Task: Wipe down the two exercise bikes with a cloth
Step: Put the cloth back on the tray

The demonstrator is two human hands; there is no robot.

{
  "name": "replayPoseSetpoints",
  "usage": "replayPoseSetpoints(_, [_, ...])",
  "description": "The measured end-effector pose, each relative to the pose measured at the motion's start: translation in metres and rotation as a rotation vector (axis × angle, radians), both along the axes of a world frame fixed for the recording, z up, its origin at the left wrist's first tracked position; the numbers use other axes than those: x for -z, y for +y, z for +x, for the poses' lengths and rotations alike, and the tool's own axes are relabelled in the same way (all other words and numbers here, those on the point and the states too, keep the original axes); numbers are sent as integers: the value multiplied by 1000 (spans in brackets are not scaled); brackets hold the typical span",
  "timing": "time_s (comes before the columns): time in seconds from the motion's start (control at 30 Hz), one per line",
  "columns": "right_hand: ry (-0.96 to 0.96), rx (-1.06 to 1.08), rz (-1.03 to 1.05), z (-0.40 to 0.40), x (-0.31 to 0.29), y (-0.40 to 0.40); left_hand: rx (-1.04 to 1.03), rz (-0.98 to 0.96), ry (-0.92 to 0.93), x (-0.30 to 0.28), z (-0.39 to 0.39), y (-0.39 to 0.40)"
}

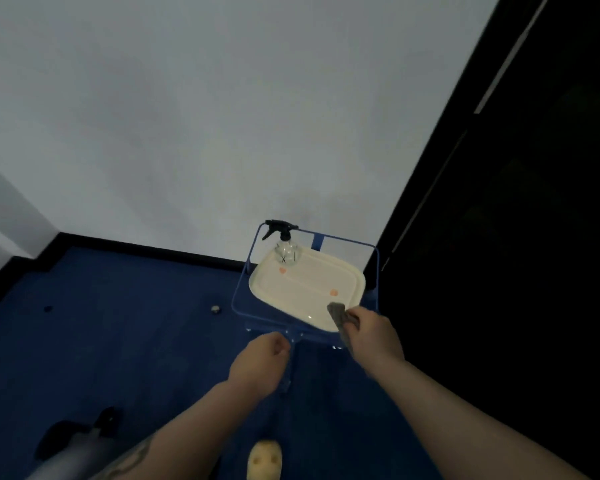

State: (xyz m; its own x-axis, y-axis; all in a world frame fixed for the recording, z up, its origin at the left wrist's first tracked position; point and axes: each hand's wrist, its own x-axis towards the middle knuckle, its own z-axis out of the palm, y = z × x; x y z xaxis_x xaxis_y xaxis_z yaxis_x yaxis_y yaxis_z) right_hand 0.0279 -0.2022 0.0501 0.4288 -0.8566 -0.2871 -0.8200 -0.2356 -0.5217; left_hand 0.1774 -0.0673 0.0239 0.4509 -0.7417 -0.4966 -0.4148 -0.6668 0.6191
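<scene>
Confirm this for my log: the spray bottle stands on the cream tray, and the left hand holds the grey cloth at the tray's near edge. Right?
Not quite. The head view shows the right hand holding the grey cloth at the near edge of the cream tray; the left hand holds nothing. The spray bottle does stand on the tray.

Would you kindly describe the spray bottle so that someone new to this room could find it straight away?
Look where the white wall meets the blue floor, at the blue wire stand beside the dark doorway. On it lies a cream tray, and the spray bottle stands upright at the tray's far left corner. It is the only clear thing there, with a black trigger top, unlike the grey cloth at the near edge.
</scene>
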Motion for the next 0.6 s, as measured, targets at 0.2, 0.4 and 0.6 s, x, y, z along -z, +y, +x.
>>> replayPoseSetpoints(0.2, [58,-88,2,82,27,-78,31,9,-43,9,62,-62])
replayPoseSetpoints(0.4, [215,-160,91,82,44,-79,45,19,-45,12,72,-77])
replayPoseSetpoints(0.6, [197,-179,50,37,13,-45,86,88,-101,0,49,-62])
